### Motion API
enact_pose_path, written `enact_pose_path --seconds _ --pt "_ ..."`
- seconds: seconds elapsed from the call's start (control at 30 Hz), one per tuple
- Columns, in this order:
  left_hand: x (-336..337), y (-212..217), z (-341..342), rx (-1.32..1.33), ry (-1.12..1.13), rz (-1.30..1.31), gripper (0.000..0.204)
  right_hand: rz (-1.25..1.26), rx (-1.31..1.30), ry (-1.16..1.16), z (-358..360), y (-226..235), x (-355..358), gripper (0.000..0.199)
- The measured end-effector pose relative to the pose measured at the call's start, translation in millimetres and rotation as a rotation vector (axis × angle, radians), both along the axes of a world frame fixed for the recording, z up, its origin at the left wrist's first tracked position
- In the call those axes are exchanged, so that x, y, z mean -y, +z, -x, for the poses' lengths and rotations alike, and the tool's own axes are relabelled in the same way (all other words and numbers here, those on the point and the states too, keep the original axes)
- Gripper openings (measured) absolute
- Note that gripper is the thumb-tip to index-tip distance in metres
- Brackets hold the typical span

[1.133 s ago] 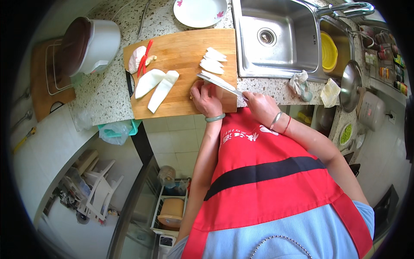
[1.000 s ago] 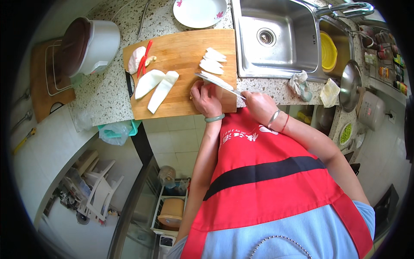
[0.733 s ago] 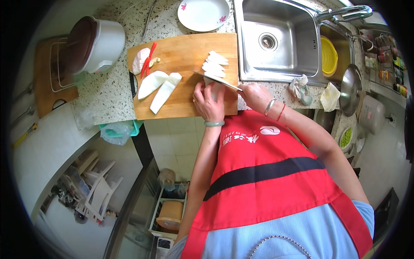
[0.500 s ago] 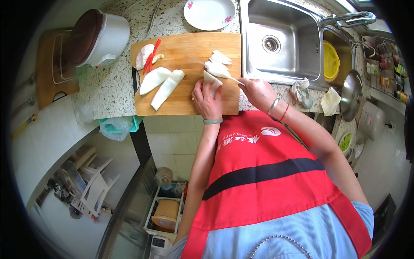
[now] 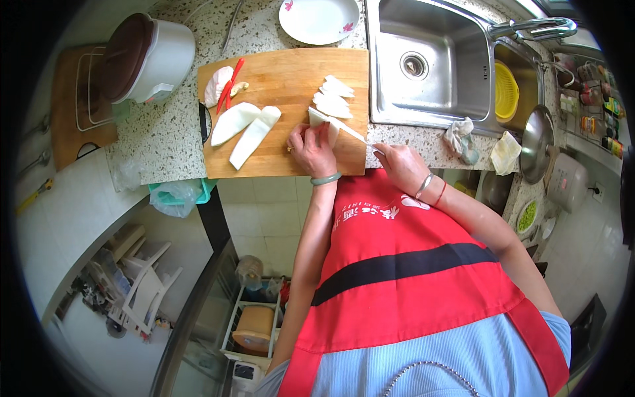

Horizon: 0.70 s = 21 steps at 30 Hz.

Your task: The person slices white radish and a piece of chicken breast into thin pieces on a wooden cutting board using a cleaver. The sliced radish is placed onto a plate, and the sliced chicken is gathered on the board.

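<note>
Lying on speckled counter point(image 5: 159, 132) beside sink point(image 5: 433, 92), wooden board point(image 5: 278, 79); right hand point(image 5: 403, 167) gripping knife point(image 5: 350, 131), left hand point(image 5: 313, 152) grasping white piece point(image 5: 333, 134).

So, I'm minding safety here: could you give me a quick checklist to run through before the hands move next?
1. Slim, silver-coloured metal knife held: ok, in the bare right hand.
2. Smooth white vegetable piece held: ok, in the left hand, which wears a pale green bangle.
3. Left fingertips clear of the blade: cannot tell; they are close to it and partly hidden.
4. Loose white slices out of the left hand's way: ok, beyond the blade.
5. Flat, light-brown wooden board secured against slipping: cannot tell; nothing shows what is under it.
</note>
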<state>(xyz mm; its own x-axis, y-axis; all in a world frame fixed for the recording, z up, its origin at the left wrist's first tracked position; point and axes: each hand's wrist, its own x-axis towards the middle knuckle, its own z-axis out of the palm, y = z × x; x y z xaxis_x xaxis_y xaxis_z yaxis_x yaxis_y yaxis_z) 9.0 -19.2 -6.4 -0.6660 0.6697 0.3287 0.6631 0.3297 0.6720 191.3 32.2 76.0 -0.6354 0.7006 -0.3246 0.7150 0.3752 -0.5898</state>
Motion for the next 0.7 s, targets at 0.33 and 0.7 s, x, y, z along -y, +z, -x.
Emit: enact_pose_path --seconds 0.33,0.7 --pt "1.7 -5.4 3.0 0.02 -0.025 0.004 0.015 0.06 0.188 0.063 26.4 0.1 -12.6 0.013" --pt "6.6 -6.3 4.2 -0.002 -0.061 -0.006 0.015 -0.12 0.016 0.009 26.7 -2.6 -20.2 0.016"
